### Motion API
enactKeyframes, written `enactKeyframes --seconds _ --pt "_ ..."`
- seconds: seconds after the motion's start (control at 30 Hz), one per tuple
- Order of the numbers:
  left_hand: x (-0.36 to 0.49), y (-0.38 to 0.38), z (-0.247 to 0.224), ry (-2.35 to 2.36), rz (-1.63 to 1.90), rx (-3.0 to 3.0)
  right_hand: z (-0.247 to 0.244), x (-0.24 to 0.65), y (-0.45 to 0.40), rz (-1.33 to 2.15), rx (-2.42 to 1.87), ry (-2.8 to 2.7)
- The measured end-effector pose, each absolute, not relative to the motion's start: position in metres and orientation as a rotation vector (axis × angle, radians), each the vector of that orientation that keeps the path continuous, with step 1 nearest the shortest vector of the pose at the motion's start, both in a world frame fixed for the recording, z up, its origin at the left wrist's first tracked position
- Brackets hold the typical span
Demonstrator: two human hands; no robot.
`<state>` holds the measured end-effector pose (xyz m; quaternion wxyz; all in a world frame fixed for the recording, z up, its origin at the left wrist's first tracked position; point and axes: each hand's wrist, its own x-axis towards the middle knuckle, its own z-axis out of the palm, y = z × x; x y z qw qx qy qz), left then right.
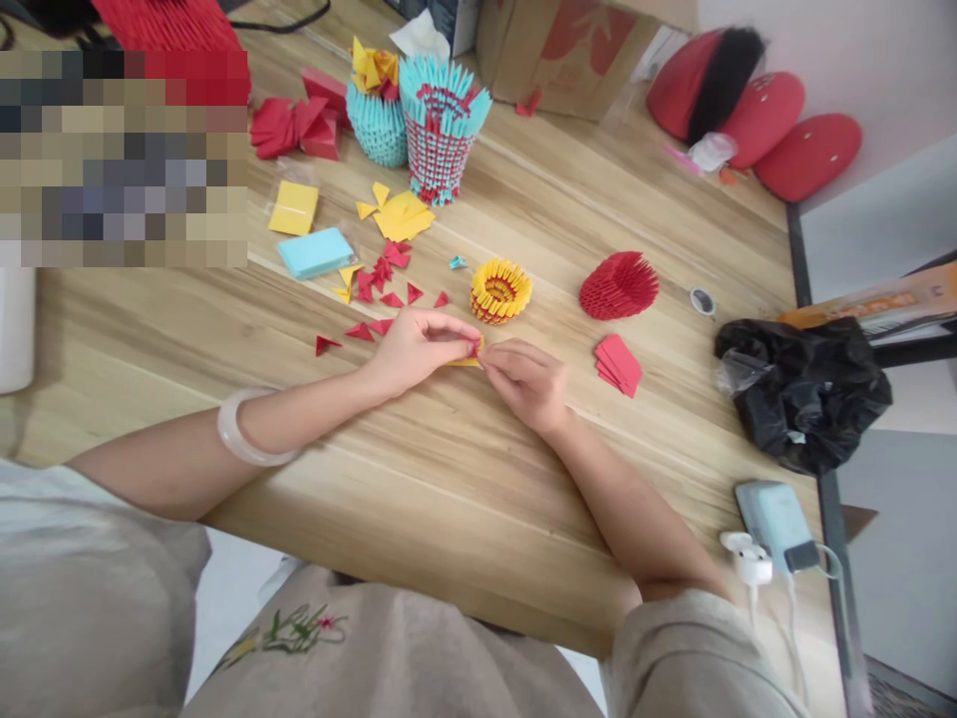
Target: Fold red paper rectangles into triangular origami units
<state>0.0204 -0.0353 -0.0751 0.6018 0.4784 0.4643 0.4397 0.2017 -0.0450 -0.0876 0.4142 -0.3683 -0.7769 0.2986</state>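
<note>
Yellow folded paper piece lies on the table, pinched with a red tip between left hand and right hand fingers; a loose pinch could let the fold spring open.

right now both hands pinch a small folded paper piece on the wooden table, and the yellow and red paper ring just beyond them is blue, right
Not quite. The head view shows both hands, left hand and right hand, pinching the small folded paper piece on the wooden table, but the paper ring is yellow and red, not blue.

Matt folded paper pieces are seen on a smooth wooden table, beside a glossy black plastic bag.
</note>
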Motion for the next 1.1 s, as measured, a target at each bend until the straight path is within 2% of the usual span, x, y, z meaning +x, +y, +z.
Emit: enactKeyframes --seconds 0.27,0.5,0.67,0.97,1.1 --pt "0.0199 -0.0318 -0.0792 0.997 0.987 0.992 -0.0868 0.2043 -0.0414 0.736 -0.840 -1.996" --pt "0.0173 -0.0333 -0.0752 1.085 0.975 1.136 -0.0857 0.2020 -0.0408 1.229 -0.984 -1.575" --pt "0.0171 -0.0346 -0.0742 1.091 0.987 1.191 -0.0833 0.1990 -0.0396 1.386 -1.024 -1.497" --pt "0.0164 -0.0359 -0.0728 1.121 0.952 1.278 -0.0817 0.1981 -0.0398 1.391 -1.037 -1.519" --pt "0.0167 -0.0356 -0.0724 1.115 0.970 1.257 -0.0878 0.1971 -0.0411 1.278 -1.027 -1.559"
